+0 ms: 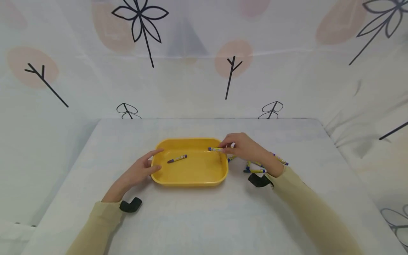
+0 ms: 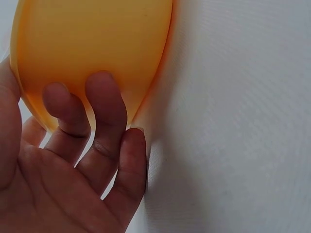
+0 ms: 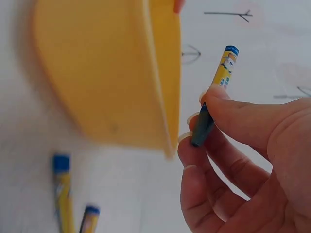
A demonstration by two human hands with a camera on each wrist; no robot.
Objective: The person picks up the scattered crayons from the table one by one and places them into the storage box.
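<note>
One crayon (image 1: 177, 159) lies slantwise in the left half of the yellow tray (image 1: 191, 184). Over the tray's right end, the right hand (image 1: 243, 147) pinches a second crayon (image 1: 215, 149) between thumb and fingertips, its flat blue end pointing left. The left hand (image 1: 138, 171) grips the tray's left end, thumb and a finger over the rim, other fingers bent against the outer wall. Several loose crayons (image 1: 254, 171) lie on the white table (image 1: 191, 219) just right of the tray, some partly hidden by the right hand and wrist.
</note>
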